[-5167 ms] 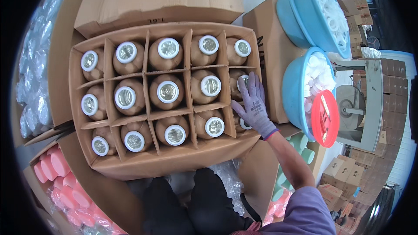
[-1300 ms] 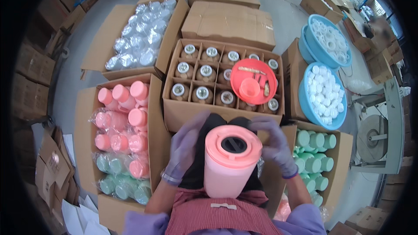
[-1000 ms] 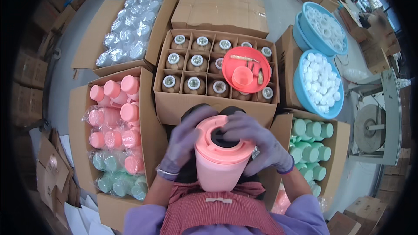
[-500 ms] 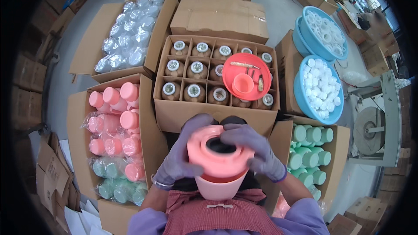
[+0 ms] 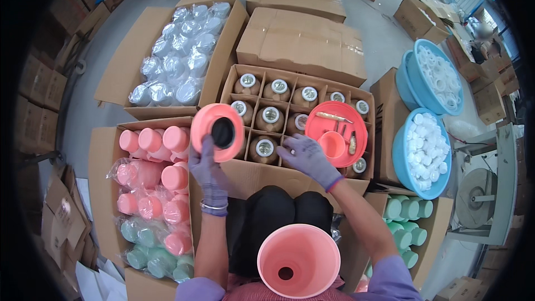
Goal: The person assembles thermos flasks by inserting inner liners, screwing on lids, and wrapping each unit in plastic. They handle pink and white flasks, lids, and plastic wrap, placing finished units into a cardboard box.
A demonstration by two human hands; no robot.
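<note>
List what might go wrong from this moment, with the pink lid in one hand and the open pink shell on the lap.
1. The open pink plastic shell sits on the lap with neither hand on it; it may tip and roll off.
2. The left hand grips the round pink lid only at its lower edge, so the lid could slip.
3. The right hand reaches over the divided cardboard box of brown jars beside the red tray, which rests loosely on the jars and might be knocked.

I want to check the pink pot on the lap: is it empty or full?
Empty. The pot stands mouth up, and its bare bottom with a hole is visible; nothing lies inside.
</note>
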